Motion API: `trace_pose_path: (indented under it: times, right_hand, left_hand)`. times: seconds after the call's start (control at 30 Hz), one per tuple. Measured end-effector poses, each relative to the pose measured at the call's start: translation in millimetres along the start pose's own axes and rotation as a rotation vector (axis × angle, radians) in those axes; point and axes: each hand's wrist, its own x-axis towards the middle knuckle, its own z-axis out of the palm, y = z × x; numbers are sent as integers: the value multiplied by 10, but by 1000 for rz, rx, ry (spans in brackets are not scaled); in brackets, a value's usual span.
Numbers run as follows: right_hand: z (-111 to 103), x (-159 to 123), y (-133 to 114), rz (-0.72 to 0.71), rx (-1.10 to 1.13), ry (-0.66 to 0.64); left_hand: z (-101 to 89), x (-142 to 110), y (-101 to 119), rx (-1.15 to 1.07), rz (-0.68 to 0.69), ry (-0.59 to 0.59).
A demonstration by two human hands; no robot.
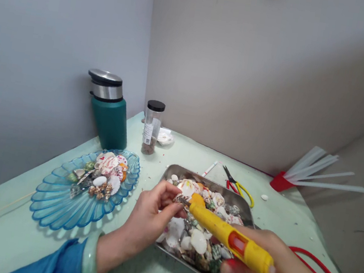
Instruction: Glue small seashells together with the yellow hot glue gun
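My left hand pinches a small brown-and-white spotted shell between thumb and fingers. A yellow hot glue gun with a red window is gripped in my right hand. Its nozzle tip meets or nearly meets the shell; I cannot tell which. Both hands are over a metal tray heaped with white, orange, green and speckled shells. To the left, a scalloped blue glass dish carries a cluster of shells.
Behind the dish stands a green bottle, beside a clear jar with a black lid. Scissors and a white pen lie behind the tray. A red cup at the right holds several glue sticks. A red loop lies near my right wrist.
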Motion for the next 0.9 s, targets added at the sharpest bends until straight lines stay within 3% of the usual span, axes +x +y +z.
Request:
trace_pose_path:
  times: [0.33, 0.53, 0.9]
  right_hand:
    - [18, -20, -5, 13, 11, 28]
    - [27, -17, -16, 16, 62, -60]
    - [19, -50, 8, 118, -19, 18]
  left_hand:
    - [-7, -43, -51, 275, 165, -7]
    - [-16, -64, -98, 491, 291, 40]
    - [8, -29, -42, 219, 110, 5]
